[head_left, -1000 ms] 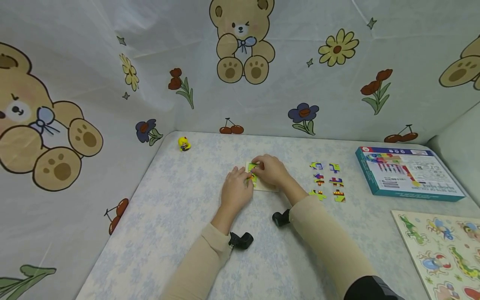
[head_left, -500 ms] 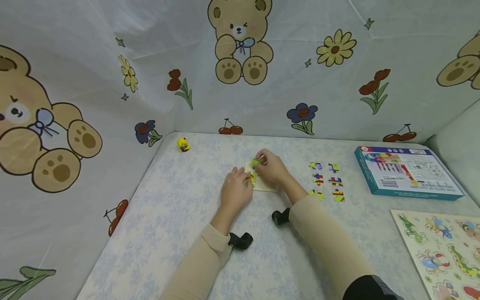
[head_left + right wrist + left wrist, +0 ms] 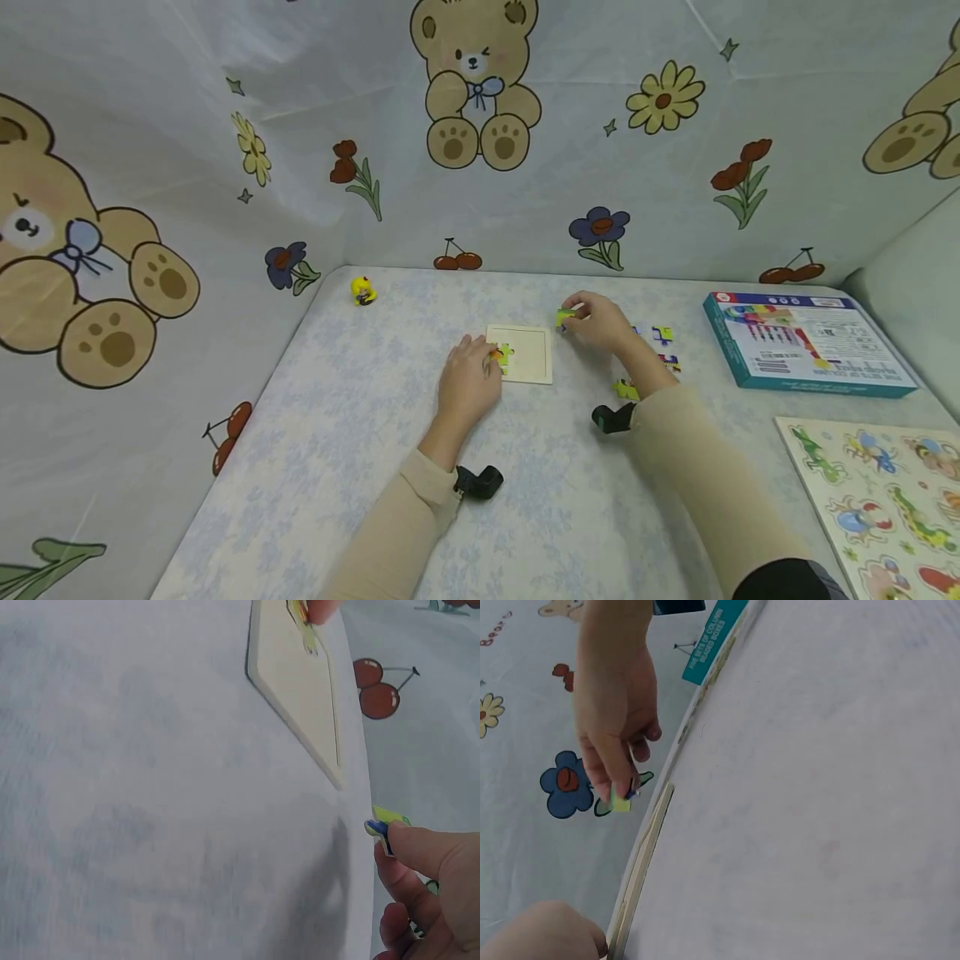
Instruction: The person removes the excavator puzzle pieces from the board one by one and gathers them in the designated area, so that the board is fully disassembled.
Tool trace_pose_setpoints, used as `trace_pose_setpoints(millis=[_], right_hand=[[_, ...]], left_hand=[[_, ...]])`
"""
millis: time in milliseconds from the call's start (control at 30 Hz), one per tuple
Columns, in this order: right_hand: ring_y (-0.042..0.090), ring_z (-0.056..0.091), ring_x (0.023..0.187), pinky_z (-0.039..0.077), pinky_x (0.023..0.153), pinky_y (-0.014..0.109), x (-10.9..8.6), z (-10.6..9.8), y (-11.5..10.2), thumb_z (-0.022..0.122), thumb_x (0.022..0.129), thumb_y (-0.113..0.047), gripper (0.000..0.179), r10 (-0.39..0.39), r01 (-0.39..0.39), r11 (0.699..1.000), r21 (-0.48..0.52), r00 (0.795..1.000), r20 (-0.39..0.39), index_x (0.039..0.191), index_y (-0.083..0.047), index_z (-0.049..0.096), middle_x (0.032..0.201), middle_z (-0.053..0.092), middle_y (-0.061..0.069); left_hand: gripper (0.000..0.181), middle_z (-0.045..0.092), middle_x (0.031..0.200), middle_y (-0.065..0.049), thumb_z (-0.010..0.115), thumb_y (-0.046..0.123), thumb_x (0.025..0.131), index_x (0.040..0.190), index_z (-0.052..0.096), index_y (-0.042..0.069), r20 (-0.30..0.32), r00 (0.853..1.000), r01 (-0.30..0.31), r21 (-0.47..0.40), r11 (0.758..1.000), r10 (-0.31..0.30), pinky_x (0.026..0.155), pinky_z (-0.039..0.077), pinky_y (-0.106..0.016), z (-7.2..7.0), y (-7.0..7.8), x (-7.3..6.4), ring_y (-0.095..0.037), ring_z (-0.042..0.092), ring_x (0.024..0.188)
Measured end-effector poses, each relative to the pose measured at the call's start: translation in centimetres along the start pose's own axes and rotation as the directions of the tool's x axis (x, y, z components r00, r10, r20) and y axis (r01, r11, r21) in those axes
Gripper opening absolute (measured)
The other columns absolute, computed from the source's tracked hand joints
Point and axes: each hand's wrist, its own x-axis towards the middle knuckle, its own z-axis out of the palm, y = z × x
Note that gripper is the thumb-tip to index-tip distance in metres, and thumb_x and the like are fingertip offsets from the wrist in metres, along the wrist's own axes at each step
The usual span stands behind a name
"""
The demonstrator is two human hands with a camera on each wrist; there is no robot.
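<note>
A small cream puzzle board (image 3: 525, 354) lies on the table (image 3: 360, 433), and its edge shows in the right wrist view (image 3: 296, 682). My left hand (image 3: 468, 379) rests at the board's left edge, fingertips on a yellow-green piece (image 3: 502, 356) set in it. My right hand (image 3: 596, 321) is lifted to the right of the board and pinches a green puzzle piece (image 3: 565, 316), which also shows in the left wrist view (image 3: 619, 801) and the right wrist view (image 3: 386, 820). Several loose pieces (image 3: 663, 346) lie beyond that hand.
A teal puzzle box (image 3: 806, 337) lies at the right. A wooden insect puzzle board (image 3: 877, 500) sits at the near right corner. A small yellow toy figure (image 3: 363, 290) stands at the far left. Printed fabric walls enclose the table on the left and back.
My right hand has lifted a green piece off the board and carried it to the right. The board's surface now shows. My left hand has stayed put.
</note>
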Motion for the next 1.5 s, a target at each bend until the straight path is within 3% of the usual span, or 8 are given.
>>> trace_pose_setpoints(millis=[267, 533, 667, 767, 1033, 1167, 1500], right_hand=[[0.028, 0.055, 0.091, 0.047, 0.069, 0.031, -0.6, -2.8, 2.6, 0.061, 0.098, -0.021, 0.031, 0.045, -0.044, 0.997, -0.067, 0.999, 0.001, 0.127, -0.011, 0.057, 0.114, 0.061, 0.016], [0.030, 0.056, 0.095, 0.049, 0.072, 0.032, -0.7, -3.1, 2.9, 0.061, 0.098, -0.020, 0.030, 0.074, -0.070, 0.990, -0.120, 0.997, 0.031, 0.126, -0.009, 0.058, 0.115, 0.059, 0.017], [0.032, 0.057, 0.100, 0.050, 0.078, 0.038, -0.5, -2.9, 3.1, 0.061, 0.099, -0.021, 0.031, 0.071, -0.065, 0.983, -0.174, 0.997, 0.029, 0.126, -0.008, 0.058, 0.116, 0.060, 0.018], [0.033, 0.057, 0.102, 0.050, 0.082, 0.044, -0.4, -2.8, 3.1, 0.061, 0.098, -0.022, 0.032, 0.060, -0.054, 0.969, -0.241, 0.998, 0.018, 0.126, -0.008, 0.058, 0.116, 0.061, 0.018], [0.034, 0.058, 0.097, 0.050, 0.076, 0.045, -0.6, -2.4, 2.7, 0.062, 0.098, -0.023, 0.026, 0.010, -0.020, 0.913, -0.408, 1.000, -0.027, 0.119, -0.007, 0.063, 0.107, 0.065, 0.015], [0.036, 0.056, 0.099, 0.049, 0.078, 0.048, -0.7, -2.4, 2.1, 0.061, 0.099, -0.021, 0.026, -0.018, 0.007, 0.896, -0.445, 1.000, -0.019, 0.120, -0.007, 0.064, 0.105, 0.063, 0.015], [0.026, 0.058, 0.093, 0.051, 0.079, 0.039, -0.6, 0.1, -1.6, 0.061, 0.098, -0.022, 0.032, -0.066, 0.091, 0.947, -0.308, 0.994, 0.090, 0.128, -0.010, 0.062, 0.110, 0.064, 0.013]], left_hand=[[0.043, 0.050, 0.151, -0.010, 0.048, 0.026, 0.099, 0.138, 0.059, 0.008, -0.027, 0.999, 0.023, 0.004, 1.000, -0.023, 0.125, 0.021, -0.047, -0.1, 0.2, -0.1, -0.030, 0.028, 0.151], [0.051, 0.044, 0.156, -0.009, 0.048, 0.032, 0.099, 0.142, 0.054, 0.006, -0.007, 0.999, 0.050, 0.063, 0.997, -0.049, 0.126, 0.019, -0.047, -0.1, 0.1, -0.1, -0.029, 0.024, 0.153], [0.051, 0.044, 0.156, -0.008, 0.047, 0.032, 0.100, 0.144, 0.053, 0.006, 0.008, 0.999, 0.046, 0.067, 0.997, -0.047, 0.125, 0.020, -0.047, -0.1, 0.0, -0.1, -0.029, 0.025, 0.152], [0.052, 0.044, 0.156, -0.008, 0.047, 0.034, 0.099, 0.144, 0.052, 0.007, 0.013, 0.999, 0.050, 0.067, 0.997, -0.051, 0.125, 0.020, -0.047, -0.2, 0.1, -0.1, -0.029, 0.026, 0.152], [0.055, 0.045, 0.155, -0.007, 0.049, 0.035, 0.098, 0.144, 0.052, 0.007, 0.019, 0.999, 0.045, 0.083, 0.996, -0.047, 0.125, 0.020, -0.049, -0.1, 0.2, -0.1, -0.030, 0.026, 0.152], [0.055, 0.044, 0.156, -0.007, 0.050, 0.035, 0.098, 0.145, 0.051, 0.007, 0.024, 0.999, 0.044, 0.082, 0.996, -0.047, 0.125, 0.020, -0.049, 0.0, 0.1, 0.0, -0.029, 0.025, 0.152], [0.053, 0.044, 0.156, -0.007, 0.050, 0.034, 0.099, 0.145, 0.051, 0.006, 0.026, 0.999, 0.045, 0.084, 0.995, -0.048, 0.126, 0.019, -0.047, 0.0, 0.0, 0.0, -0.029, 0.025, 0.152]])
